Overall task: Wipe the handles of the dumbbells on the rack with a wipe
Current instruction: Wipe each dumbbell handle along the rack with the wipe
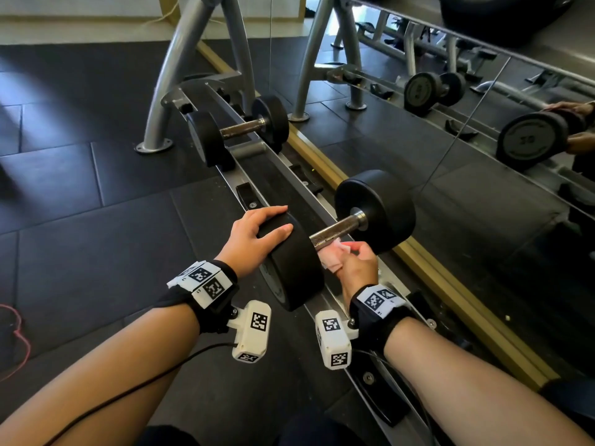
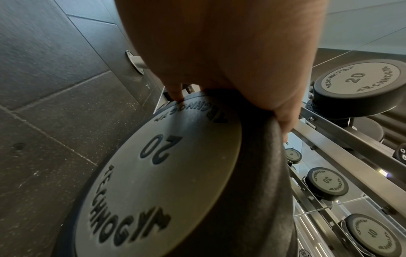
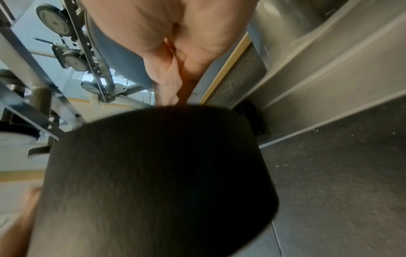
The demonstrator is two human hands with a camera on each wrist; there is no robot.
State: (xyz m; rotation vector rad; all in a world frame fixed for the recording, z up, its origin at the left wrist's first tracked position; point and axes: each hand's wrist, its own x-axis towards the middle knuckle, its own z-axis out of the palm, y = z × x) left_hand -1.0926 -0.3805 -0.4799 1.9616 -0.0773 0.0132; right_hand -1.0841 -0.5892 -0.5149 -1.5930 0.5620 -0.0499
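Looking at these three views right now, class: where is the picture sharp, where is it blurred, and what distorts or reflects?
Head view: sharp, wide-angle bend at the edges, mirror doubling the rack, sheen on the dumbbell handle. Left wrist view: the "20" end plate is crisp, the left hand looms soft. Right wrist view: motion-blurred; the right hand and the dark dumbbell head are smeared.

Landmark: near dumbbell [image 1: 338,233], lying across the rack [image 1: 283,162]. Left hand [image 1: 254,236] on top of its near head; right hand [image 1: 357,268] with wipe [image 1: 333,254] at the handle, just right of that head. Second dumbbell [image 1: 238,130] farther along the rack. Mirror [image 1: 483,123] to the right.
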